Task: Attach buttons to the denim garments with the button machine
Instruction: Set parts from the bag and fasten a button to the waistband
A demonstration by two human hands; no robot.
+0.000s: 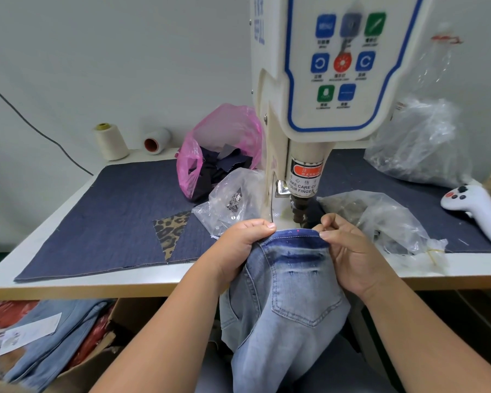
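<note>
Carefully, with my left hand (240, 245) and right hand (345, 251) both pinching the jeans (289, 293) waistband taut just beneath the button machine (304, 171) punch, I'd align what looks like a red guide dot (298, 230), fingers clear.

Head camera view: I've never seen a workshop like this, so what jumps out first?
The tall cream button machine with its coloured control buttons fills the top centre. Right below it, the left hand and right hand grip the waistband of pale blue jeans under the press head. A pink bag sits behind to the left.
</note>
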